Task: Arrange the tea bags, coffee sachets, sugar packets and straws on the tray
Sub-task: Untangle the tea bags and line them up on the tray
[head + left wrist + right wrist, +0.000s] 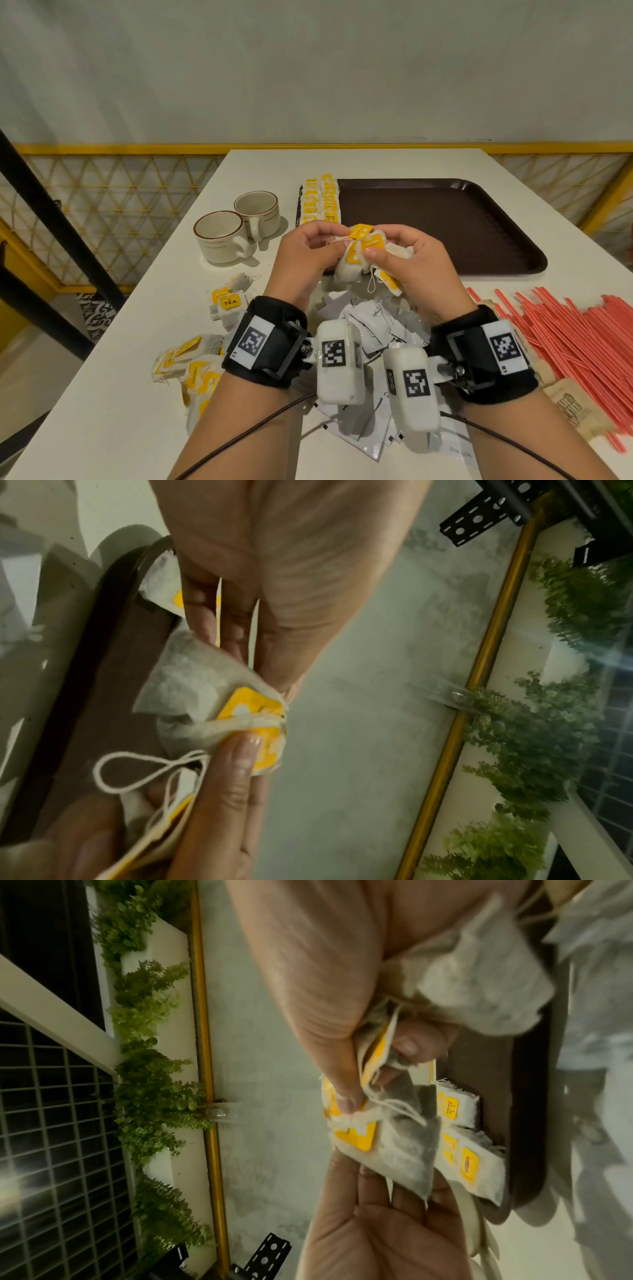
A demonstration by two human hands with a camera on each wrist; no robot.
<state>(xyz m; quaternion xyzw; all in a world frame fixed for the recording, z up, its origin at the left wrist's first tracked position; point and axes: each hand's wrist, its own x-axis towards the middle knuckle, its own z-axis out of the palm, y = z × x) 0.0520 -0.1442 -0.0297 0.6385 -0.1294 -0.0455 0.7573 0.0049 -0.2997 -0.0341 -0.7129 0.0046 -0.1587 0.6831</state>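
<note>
While pinched, tea bags (359, 255) sit between fingers (371, 253).

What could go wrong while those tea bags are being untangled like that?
The strings look knotted among the tea bags that both the left hand and right hand pinch; pulling could tear off a tag or rip a bag. A bag might also drop onto the sachets below, or a tug could disturb the rows already on the tray.

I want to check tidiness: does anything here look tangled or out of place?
Yes. The tea bags held between the left hand and right hand look bunched, with strings looped together. Only the rows at the tray's left edge look tidy.
</note>
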